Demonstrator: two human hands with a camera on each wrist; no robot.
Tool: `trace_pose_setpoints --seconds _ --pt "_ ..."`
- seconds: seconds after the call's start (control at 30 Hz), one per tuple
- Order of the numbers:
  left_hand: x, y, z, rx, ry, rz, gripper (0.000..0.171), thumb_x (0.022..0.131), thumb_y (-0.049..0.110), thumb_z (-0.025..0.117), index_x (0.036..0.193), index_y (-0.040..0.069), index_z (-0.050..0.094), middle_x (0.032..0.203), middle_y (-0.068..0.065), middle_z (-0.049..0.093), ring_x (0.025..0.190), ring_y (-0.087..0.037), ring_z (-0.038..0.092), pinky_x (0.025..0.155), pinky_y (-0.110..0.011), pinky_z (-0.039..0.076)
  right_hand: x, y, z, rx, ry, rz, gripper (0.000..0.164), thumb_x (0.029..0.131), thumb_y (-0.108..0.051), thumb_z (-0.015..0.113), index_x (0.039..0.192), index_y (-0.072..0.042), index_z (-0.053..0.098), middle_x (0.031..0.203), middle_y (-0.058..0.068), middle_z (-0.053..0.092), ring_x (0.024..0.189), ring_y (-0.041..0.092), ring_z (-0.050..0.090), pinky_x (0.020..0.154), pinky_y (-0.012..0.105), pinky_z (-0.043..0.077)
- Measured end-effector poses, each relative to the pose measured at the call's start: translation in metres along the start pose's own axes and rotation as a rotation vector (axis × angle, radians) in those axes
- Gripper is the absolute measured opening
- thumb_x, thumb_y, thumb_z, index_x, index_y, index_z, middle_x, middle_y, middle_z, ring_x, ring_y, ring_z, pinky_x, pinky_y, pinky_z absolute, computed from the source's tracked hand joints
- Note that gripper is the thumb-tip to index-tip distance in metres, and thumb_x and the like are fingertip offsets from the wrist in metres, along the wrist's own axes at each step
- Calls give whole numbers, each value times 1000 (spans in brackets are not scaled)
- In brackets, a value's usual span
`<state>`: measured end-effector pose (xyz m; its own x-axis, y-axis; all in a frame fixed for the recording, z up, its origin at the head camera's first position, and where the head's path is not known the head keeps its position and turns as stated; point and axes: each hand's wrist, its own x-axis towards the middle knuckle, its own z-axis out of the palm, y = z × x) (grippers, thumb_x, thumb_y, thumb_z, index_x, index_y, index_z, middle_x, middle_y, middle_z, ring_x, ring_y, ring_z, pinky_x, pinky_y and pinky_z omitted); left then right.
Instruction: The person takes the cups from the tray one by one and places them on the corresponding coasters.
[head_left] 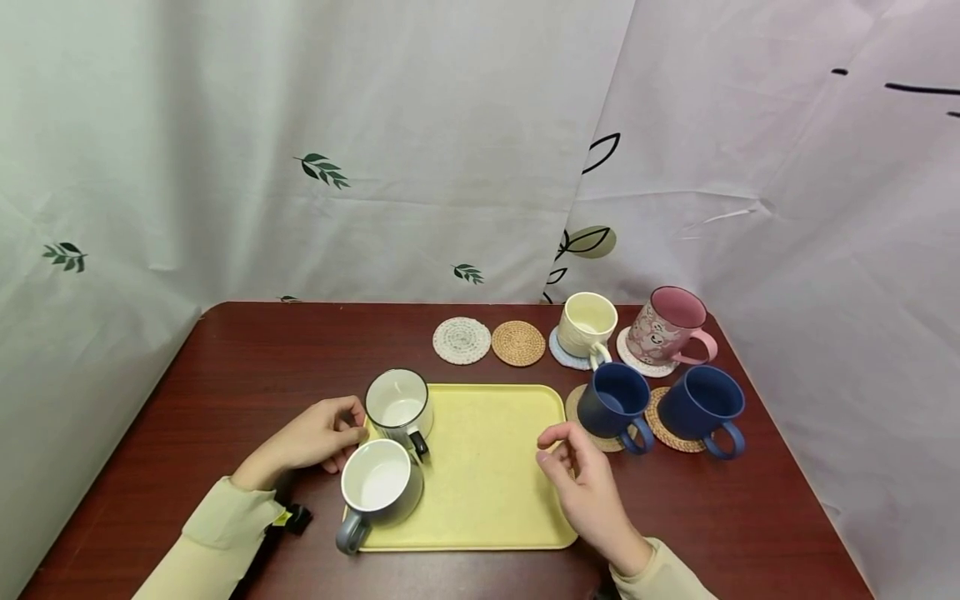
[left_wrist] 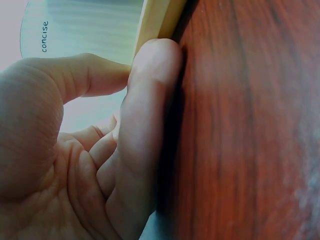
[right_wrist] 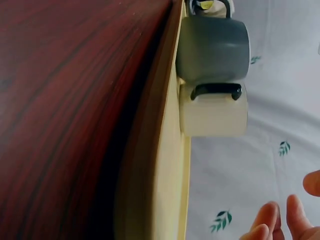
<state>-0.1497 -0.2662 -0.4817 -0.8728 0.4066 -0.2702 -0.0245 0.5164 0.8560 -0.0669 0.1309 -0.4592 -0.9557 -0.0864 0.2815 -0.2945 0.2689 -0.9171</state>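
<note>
A yellow tray (head_left: pixel 487 467) lies on the table. My left hand (head_left: pixel 322 437) is at its left edge; in the left wrist view the thumb and a finger pinch the tray rim (left_wrist: pixel 161 20). Just right of that hand, on the tray's left side, stand a white mug (head_left: pixel 397 404) with a black rim and handle and a grey mug (head_left: pixel 401 504), white inside. My right hand (head_left: pixel 588 492) hovers over the tray's right edge, fingers loosely bent, holding nothing. In the right wrist view its fingertips (right_wrist: pixel 295 215) show apart from the tray.
Right of the tray, two dark blue mugs (head_left: pixel 611 400) stand on woven coasters. Behind them are a cream mug (head_left: pixel 581 333) and a pink patterned mug (head_left: pixel 660 333), also on coasters. A white coaster (head_left: pixel 461 341) and a tan coaster (head_left: pixel 518 343) lie behind the tray. Curtains (head_left: pixel 420 150) hang beyond the table.
</note>
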Motion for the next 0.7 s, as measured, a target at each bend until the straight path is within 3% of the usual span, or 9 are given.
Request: trace_pose_setpoints --seconds 0.47,0.7 --pt "2 1 1 6 -8 6 16 96 11 67 99 2 54 59 -3 63 47 -11 61 40 -31 54 16 -9 48 31 -228 211 12 99 -12 67 109 -5 66 82 4 60 65 5 50 59 18 43" --pt "0 1 0 6 -3 4 16 96 11 67 99 2 54 60 -5 63 48 -11 61 41 -30 53 27 -19 76 111 -319 258 18 100 -16 66 112 -2 67 74 0 55 58 2 46 54 17 40"
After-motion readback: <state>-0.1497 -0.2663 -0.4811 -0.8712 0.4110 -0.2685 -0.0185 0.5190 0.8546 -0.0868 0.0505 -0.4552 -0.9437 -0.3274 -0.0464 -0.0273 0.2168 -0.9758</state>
